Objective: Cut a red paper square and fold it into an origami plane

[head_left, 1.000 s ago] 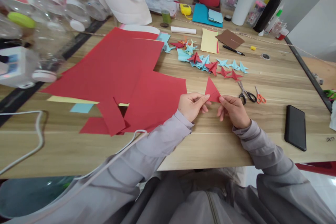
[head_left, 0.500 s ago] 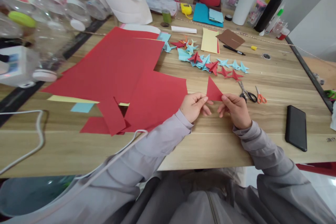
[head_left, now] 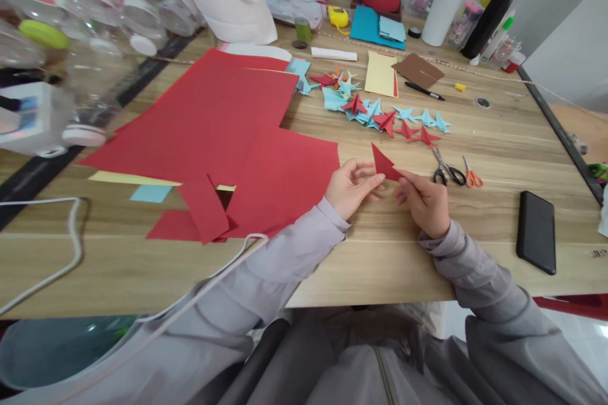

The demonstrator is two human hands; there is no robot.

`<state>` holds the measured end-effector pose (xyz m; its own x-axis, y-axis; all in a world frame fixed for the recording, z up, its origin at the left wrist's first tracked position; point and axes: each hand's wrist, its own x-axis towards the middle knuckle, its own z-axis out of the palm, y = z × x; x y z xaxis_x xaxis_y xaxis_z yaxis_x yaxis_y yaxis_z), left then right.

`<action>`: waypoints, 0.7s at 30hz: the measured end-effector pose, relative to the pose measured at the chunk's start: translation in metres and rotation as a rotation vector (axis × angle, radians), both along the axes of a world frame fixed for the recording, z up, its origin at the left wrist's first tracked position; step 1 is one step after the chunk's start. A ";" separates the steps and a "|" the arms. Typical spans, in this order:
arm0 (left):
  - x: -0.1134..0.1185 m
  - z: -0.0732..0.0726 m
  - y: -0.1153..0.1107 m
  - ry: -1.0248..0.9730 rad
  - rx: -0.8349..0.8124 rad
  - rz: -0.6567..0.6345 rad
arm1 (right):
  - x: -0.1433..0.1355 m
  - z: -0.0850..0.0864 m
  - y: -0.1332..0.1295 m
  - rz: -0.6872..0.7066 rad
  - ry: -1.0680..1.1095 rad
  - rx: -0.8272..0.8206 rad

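A small folded red paper (head_left: pixel 384 163) is held between my two hands above the wooden table. My left hand (head_left: pixel 356 188) pinches its left corner with thumb and fingers. On the other side, the thumb and fingers of my right hand (head_left: pixel 424 201) close on its right corner. Large red sheets (head_left: pixel 204 120) lie to the left, with smaller red strips (head_left: pixel 202 209) at their near edge. Beyond my hands rest several folded red stars (head_left: pixel 386 121) and light blue ones (head_left: pixel 441 121).
Black-handled scissors (head_left: pixel 448 172), orange scissors (head_left: pixel 472 174) and a black phone (head_left: pixel 536 231) lie at the right. A pen (head_left: pixel 424 90), yellow paper (head_left: pixel 380 74) and brown paper (head_left: pixel 418 70) are farther back. Plastic bottles (head_left: pixel 85 6) crowd the left; a white cable (head_left: pixel 76 228) crosses the near left.
The red paper has gone from a flat triangle to a narrower shape with a notched right edge. My right hand has shifted slightly left.
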<state>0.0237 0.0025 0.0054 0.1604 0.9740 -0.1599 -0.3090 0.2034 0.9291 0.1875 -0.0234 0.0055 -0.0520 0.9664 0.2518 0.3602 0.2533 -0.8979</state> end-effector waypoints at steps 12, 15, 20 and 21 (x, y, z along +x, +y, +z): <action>0.004 0.003 -0.006 -0.064 0.043 -0.010 | -0.003 0.006 -0.008 0.139 -0.278 0.105; 0.002 0.005 -0.007 -0.071 0.028 -0.057 | -0.001 0.005 -0.007 0.122 -0.134 0.012; 0.001 0.007 -0.007 -0.065 0.012 -0.103 | -0.003 0.005 -0.003 0.162 0.146 -0.187; 0.001 0.007 -0.007 -0.065 0.013 -0.109 | -0.004 0.006 -0.003 0.166 0.183 -0.215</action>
